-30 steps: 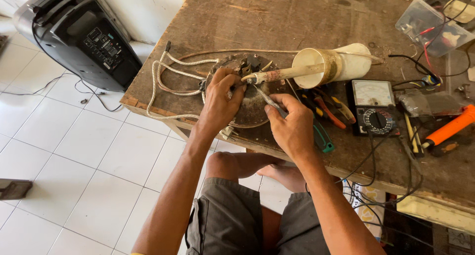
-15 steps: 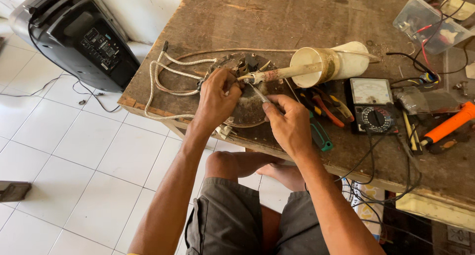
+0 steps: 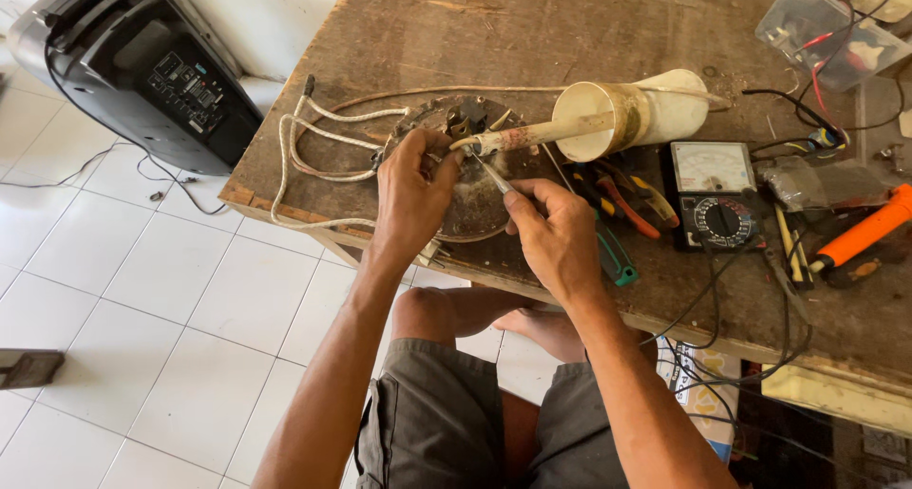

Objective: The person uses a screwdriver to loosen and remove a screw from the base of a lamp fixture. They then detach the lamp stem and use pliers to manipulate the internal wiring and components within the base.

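Both hands work over a round metal plate (image 3: pixel 470 190) at the wooden bench's (image 3: pixel 532 33) near edge. Right hand (image 3: pixel 556 233) pinches a thin tool (image 3: pixel 492 174), its long axis slanting up-left toward the plate's top. Left hand (image 3: pixel 415 190) curls closed there, apparently gripping a small part. White cord (image 3: pixel 313 157) loops left; a pale tube (image 3: pixel 608 119) and multimeter (image 3: pixel 712 195) lie to the right.
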